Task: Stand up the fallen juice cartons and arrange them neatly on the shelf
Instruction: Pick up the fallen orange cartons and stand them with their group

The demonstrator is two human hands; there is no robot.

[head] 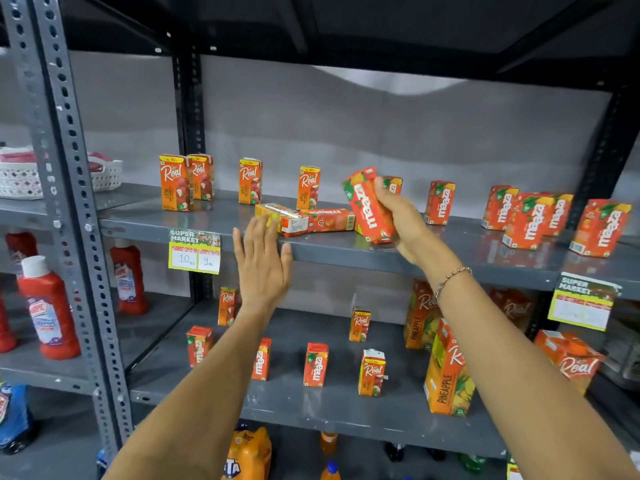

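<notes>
My right hand (403,216) grips a red Maaza carton (369,206), tilted, its bottom just above the grey middle shelf (433,251). Two cartons lie flat on the shelf to its left: a Maaza carton (327,220) and an orange carton (277,213) touching it. My left hand (263,265) is open, fingers spread, in front of the shelf edge just below the orange carton. Several Real cartons (175,183) stand upright on the left of the shelf. Several Maaza cartons (526,220) stand on the right.
A lower shelf (311,407) holds scattered upright small cartons and large Pineapple cartons (446,372). Red bottles (46,306) and a white basket (24,178) fill the rack at left, behind a perforated grey post (79,209). A price tag (194,251) hangs on the shelf edge.
</notes>
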